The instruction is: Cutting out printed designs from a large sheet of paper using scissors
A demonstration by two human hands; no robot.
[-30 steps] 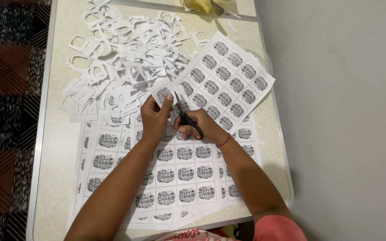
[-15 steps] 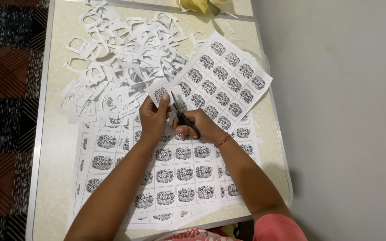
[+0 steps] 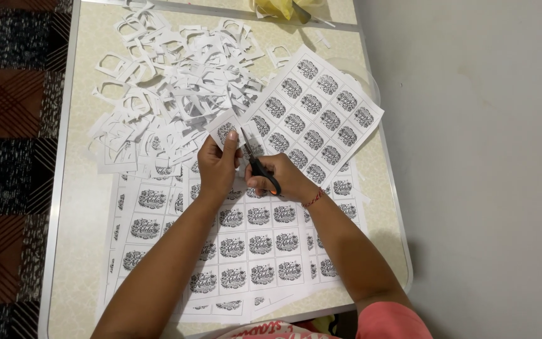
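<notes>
Head view: left hand (image 3: 216,164) pinches paper cutout (image 3: 223,130), right hand (image 3: 283,177) works scissors (image 3: 257,162)

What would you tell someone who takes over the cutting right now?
Left hand pinches a small printed paper piece over the table.
Right hand holds scissors, blades at that piece.
A full printed sheet lies tilted just beyond; more uncut sheets lie under the arms.
Done: many cuts, judging by the pile of white offcuts.
Left: every uncut sheet.

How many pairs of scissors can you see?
1: the scissors are in the right hand, cutting a paper piece held by the left hand. Others may lie hidden under scraps.
</notes>
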